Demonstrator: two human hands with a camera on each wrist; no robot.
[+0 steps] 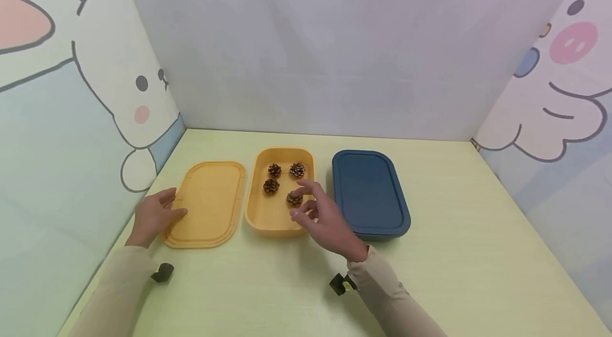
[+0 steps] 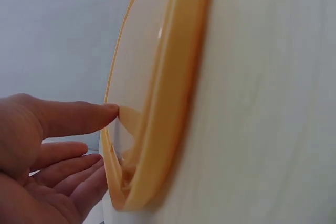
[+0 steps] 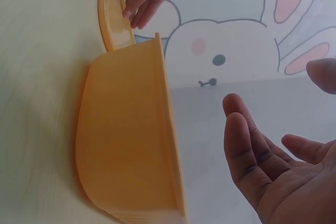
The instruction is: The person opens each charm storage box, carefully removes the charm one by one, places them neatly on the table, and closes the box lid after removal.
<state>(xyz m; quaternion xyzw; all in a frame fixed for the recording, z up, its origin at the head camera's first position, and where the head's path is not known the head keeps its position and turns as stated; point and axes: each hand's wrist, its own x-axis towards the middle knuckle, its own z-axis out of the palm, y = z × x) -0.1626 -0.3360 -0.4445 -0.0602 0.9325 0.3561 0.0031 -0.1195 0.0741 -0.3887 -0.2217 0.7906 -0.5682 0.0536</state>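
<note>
My left hand [image 1: 154, 215] is at the left edge of a yellow lid [image 1: 205, 199] that lies flat on the table. In the left wrist view its thumb reaches the lid's rim [image 2: 173, 93], and the other fingers lie loosely bent beside it. Over the near right side of a yellow box [image 1: 268, 219] hovers my right hand [image 1: 330, 225], fingers loosely bent and apart with nothing between them. Several pine cones [image 1: 271, 186] lie in the box; one pine cone [image 1: 294, 200] is partly covered by the right fingers in the head view.
A dark blue box with its lid on [image 1: 370, 193] stands to the right of the yellow box. A grey wall [image 1: 306, 60] rises behind the table [image 1: 248, 294], and panels with cartoon animals [image 1: 95, 114] flank it.
</note>
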